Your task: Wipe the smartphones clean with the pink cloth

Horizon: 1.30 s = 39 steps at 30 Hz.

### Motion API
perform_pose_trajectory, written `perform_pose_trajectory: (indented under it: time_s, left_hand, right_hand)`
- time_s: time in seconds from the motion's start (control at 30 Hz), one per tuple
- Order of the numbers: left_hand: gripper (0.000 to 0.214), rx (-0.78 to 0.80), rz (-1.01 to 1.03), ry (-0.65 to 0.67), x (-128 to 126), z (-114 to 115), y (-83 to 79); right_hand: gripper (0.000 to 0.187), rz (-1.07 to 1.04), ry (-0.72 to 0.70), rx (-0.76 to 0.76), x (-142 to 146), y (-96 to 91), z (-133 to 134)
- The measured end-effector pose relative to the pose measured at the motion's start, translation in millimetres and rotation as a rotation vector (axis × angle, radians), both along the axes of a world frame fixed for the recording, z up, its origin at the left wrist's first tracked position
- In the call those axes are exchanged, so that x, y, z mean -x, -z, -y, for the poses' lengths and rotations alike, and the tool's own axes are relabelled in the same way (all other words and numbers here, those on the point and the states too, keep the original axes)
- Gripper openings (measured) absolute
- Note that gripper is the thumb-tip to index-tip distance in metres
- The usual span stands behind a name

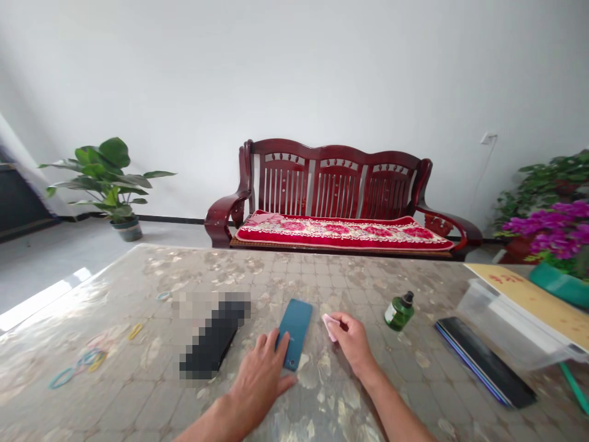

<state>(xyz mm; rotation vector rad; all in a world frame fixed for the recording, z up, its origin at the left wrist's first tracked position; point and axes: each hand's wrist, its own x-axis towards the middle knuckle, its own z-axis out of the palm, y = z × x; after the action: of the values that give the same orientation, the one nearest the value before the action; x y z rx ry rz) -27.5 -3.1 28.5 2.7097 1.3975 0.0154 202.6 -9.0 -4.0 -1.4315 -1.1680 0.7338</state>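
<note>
A blue phone (pixel 297 328) lies back side up on the table, its camera at the end nearer me. My left hand (pixel 260 368) holds it there, fingers across its left edge and thumb by the near end. To the right of the phone, my right hand (pixel 352 337) pinches a small pink cloth (pixel 330 327) between thumb and fingers, close to the tabletop. A small green bottle (pixel 399 312) with a black top stands beyond my right hand. Left of the phone lies a dark, flat object (pixel 216 341), blurred out by pixelation.
Hair ties (pixel 87 362) in several colours lie on the patterned tablecloth (pixel 151 393) at left. On the right are a stack of phones (pixel 485 362), a clear plastic box (pixel 488 307) under a tan sheet (pixel 529 294), and purple flowers (pixel 552 227). A wooden bench (pixel 338 184) stands behind.
</note>
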Motion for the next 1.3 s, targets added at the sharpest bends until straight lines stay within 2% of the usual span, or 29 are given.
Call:
perform_pose_trajectory:
  time_s: [0.07, 0.17, 0.37, 0.47, 0.57, 0.67, 0.73, 0.93, 1.0, 1.07, 1.23, 1.3]
  left_hand:
    - [0.065, 0.023, 0.009, 0.066, 1, 6, 2.1]
    - [0.058, 0.019, 0.021, 0.132, 2, 9, 5.5]
    - [0.032, -0.064, 0.081, 0.275, 0, 2, 17.1]
    - [0.031, -0.092, 0.112, 0.354, 2, 0, 21.8]
    - [0.038, -0.105, 0.116, 0.384, 5, -1, 26.0]
    - [0.044, -0.095, 0.111, 0.385, 7, -1, 30.1]
    - [0.045, -0.09, 0.119, 0.381, 8, -1, 32.5]
    - [0.043, -0.096, 0.154, 0.362, 4, 1, 40.4]
    - [0.042, -0.104, 0.17, 0.342, 3, 3, 42.1]
    - [0.041, -0.109, 0.181, 0.332, 2, 4, 41.9]
    - [0.038, -0.075, 0.159, 0.34, 4, 6, 31.2]
    - [0.034, -0.061, 0.157, 0.336, 4, 6, 26.4]
  right_hand:
    - [0.028, 0.174, -0.014, -0.026, 7, -1.0, -2]
    - [0.017, 0.37, -0.119, -0.058, 23, -6.2, -1]
    - [0.024, 0.731, -0.253, -0.107, 42, -9.8, -1]
    - [0.025, 0.83, -0.272, -0.121, 40, -8.9, -13]
    - [0.027, 0.907, -0.227, -0.105, 38, -9.4, -37]
    - [0.026, 0.935, -0.168, -0.067, 37, -10.5, -58]
    - [0.026, 0.912, -0.17, -0.055, 36, -11.5, -60]
    - [0.027, 0.789, -0.303, -0.053, 38, -13.8, -20]
    - [0.029, 0.788, -0.313, -0.06, 40, -13.7, -14]
    - [0.03, 0.806, -0.294, -0.064, 41, -13.9, -22]
    - [0.027, 0.861, -0.189, -0.032, 39, -16.8, -67]
    - [0.026, 0.864, -0.188, -0.017, 38, -17.1, -73]
